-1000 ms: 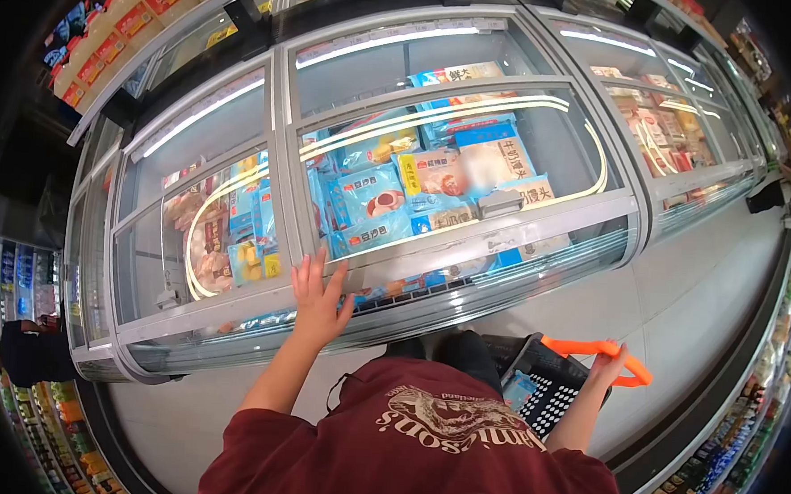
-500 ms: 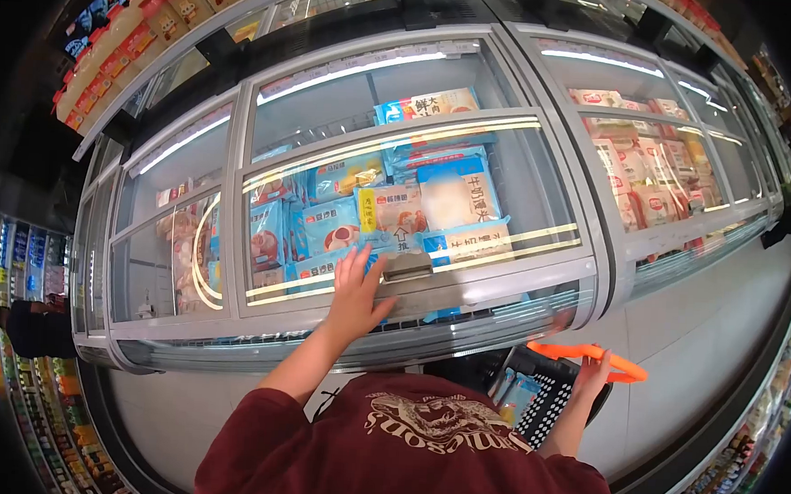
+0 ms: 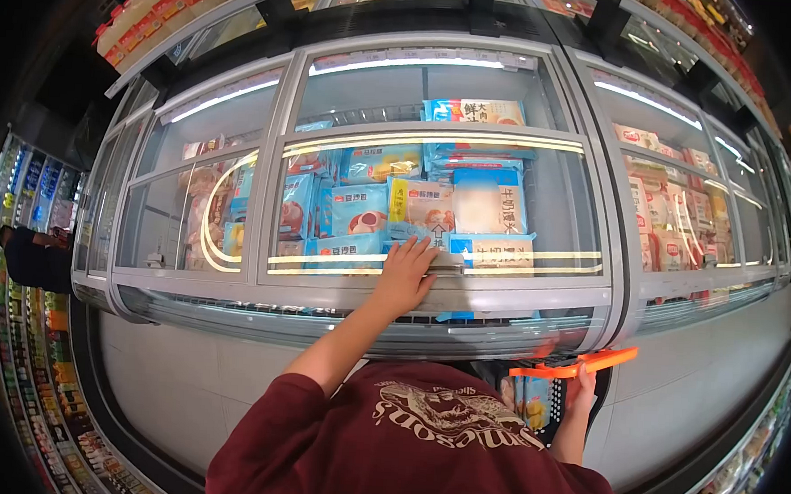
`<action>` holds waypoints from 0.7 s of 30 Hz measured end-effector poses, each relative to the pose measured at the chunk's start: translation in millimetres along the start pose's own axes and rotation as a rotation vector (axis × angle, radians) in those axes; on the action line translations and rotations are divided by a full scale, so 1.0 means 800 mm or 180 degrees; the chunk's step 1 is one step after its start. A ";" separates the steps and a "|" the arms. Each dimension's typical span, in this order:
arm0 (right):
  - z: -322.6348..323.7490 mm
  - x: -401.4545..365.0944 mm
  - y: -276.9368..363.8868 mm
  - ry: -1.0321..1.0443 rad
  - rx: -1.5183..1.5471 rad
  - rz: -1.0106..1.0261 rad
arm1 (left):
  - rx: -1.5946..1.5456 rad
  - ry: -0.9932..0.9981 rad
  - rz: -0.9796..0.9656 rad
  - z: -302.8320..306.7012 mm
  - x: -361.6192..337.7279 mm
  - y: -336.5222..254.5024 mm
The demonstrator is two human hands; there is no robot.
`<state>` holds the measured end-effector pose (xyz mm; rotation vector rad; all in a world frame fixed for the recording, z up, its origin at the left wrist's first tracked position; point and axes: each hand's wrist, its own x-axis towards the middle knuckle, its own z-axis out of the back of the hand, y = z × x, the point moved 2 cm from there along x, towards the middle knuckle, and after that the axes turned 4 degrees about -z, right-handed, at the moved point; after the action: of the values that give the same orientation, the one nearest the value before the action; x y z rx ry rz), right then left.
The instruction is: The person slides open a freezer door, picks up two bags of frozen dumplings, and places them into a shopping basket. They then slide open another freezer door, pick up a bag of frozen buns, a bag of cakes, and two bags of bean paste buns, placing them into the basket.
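Observation:
My left hand [image 3: 405, 274] lies on the front of the closed freezer lid [image 3: 340, 271], fingers stretched over the glass and nothing held. Right beside its fingertips is the lid's handle [image 3: 448, 269], partly hidden by the hand. Under the glass sit blue packs of frozen buns [image 3: 353, 211] and a pack of steamed bread [image 3: 489, 203]. Low on the right, my right hand [image 3: 578, 391] is wrapped round the orange handle [image 3: 609, 359] of a black shopping basket [image 3: 547, 425]. Blue packs [image 3: 532, 402] show inside the basket, partly covered by my shirt and the handle.
Another freezer section [image 3: 675, 199] with pale packs adjoins on the right. A shelf of cartons [image 3: 157, 11] runs above at the back left. Stocked shelves [image 3: 37, 344] line the far left, where a person in dark clothes [image 3: 33, 255] stands. Grey floor [image 3: 183, 370] lies below.
My left hand has come up against the lid by its handle, with its fingers closer together. The right hand keeps the basket handle, which sits at a different tilt. The view has turned slightly.

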<state>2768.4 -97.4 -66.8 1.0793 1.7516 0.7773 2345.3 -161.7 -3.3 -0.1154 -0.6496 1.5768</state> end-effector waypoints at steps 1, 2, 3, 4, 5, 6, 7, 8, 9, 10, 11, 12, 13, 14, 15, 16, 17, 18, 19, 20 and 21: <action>0.007 -0.002 0.004 -0.0037 -0.0259 -0.0441 | -0.0137 -0.0096 0.0040 0.003 -0.006 0.005; 0.014 -0.005 0.008 -0.0082 -0.0520 -0.0885 | -0.0270 -0.0185 0.0081 0.008 -0.014 0.009; 0.016 -0.005 0.016 -0.0134 -0.0780 -0.1331 | -0.0153 -0.0200 0.0191 0.015 -0.023 0.015; 0.006 -0.007 0.036 -0.0200 -0.1615 -0.1813 | -0.0036 -0.0213 0.0304 0.023 -0.034 0.023; -0.006 -0.006 0.060 -0.0367 -0.2918 -0.2308 | 0.0077 -0.0219 0.0425 0.032 -0.042 0.033; -0.009 0.004 0.072 -0.0268 -0.4294 -0.2291 | 0.0241 -0.0159 0.0436 0.041 -0.052 0.044; -0.032 0.006 0.089 -0.0153 -0.5670 -0.2210 | 0.0399 -0.0080 0.0452 0.051 -0.064 0.054; -0.060 0.006 0.107 -0.0377 -0.6107 -0.1577 | 0.0555 0.0013 0.0466 0.060 -0.075 0.062; -0.124 0.000 0.125 -0.0602 -0.6493 -0.0909 | 0.0576 0.0004 0.0513 0.068 -0.083 0.068; -0.173 0.007 0.123 -0.0402 -0.5886 -0.0130 | 0.0597 -0.0005 0.0553 0.076 -0.089 0.074; -0.219 0.014 0.120 -0.0205 -0.5232 0.0597 | 0.0615 -0.0017 0.0596 0.080 -0.094 0.080; -0.262 0.022 0.102 0.0255 -0.4581 0.1337 | 0.0634 0.0099 0.0701 0.080 -0.099 0.088; -0.306 0.029 0.081 0.0798 -0.4531 0.1868 | 0.0661 0.0163 0.0782 0.083 -0.101 0.091; -0.353 0.026 0.060 0.1012 -0.4693 0.2442 | 0.0693 0.0223 0.0859 0.089 -0.099 0.092; -0.392 0.027 0.040 0.1339 -0.4895 0.2646 | 0.0727 0.0272 0.0934 0.093 -0.096 0.094; -0.422 0.026 0.017 0.1424 -0.4972 0.2837 | 0.0715 0.0385 0.0951 0.092 -0.095 0.096; -0.444 0.029 -0.005 0.1506 -0.5043 0.3033 | 0.0704 0.0497 0.0963 0.091 -0.092 0.098; -0.454 0.036 -0.027 0.1546 -0.5036 0.3267 | 0.0694 0.0621 0.0966 0.091 -0.089 0.102; -0.460 0.044 -0.049 0.1580 -0.5031 0.3481 | 0.0730 0.0676 0.0946 0.093 -0.086 0.102; -0.463 0.052 -0.062 0.1613 -0.5028 0.3689 | 0.0758 0.0735 0.0926 0.095 -0.083 0.102; -0.464 0.058 -0.068 0.1592 -0.4918 0.3691 | 0.0777 0.0800 0.0907 0.096 -0.079 0.102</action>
<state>2399.6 -96.8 14.8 0.6116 0.1710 2.6067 2247.1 -245.1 3.2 -0.2274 -0.2480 1.8656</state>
